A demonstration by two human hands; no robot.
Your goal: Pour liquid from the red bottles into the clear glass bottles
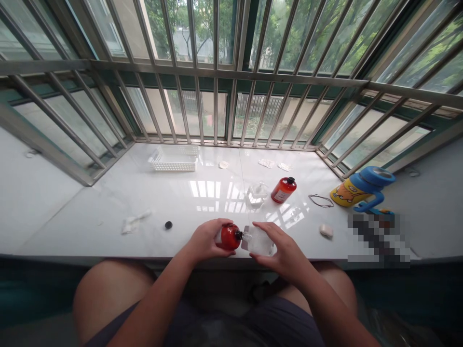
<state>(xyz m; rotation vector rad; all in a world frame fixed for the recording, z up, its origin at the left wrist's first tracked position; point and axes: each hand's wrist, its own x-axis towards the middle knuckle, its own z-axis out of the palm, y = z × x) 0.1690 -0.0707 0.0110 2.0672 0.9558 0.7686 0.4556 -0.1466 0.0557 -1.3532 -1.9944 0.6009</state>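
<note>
My left hand (pixel 210 239) is wrapped round a red bottle (pixel 230 236), which lies tilted on its side with its black neck pointing right. In my right hand (pixel 280 243) is a clear glass bottle (pixel 261 242), also tilted, its mouth meeting the neck of the red one. Both are held close above the front edge of the white counter (pixel 115 202). A round black cap (pixel 168 225) lies to the left of my left hand. How much liquid either bottle contains I cannot tell.
Behind my hands stand another red bottle (pixel 284 190) and a clear glass bottle (pixel 257 193). A white basket (pixel 174 159) is at the back left. To the right are a cord loop (pixel 321 200), a pale lump (pixel 326 231) and a blue-and-yellow flask (pixel 361 187). Metal bars (pixel 231 75) close off the back.
</note>
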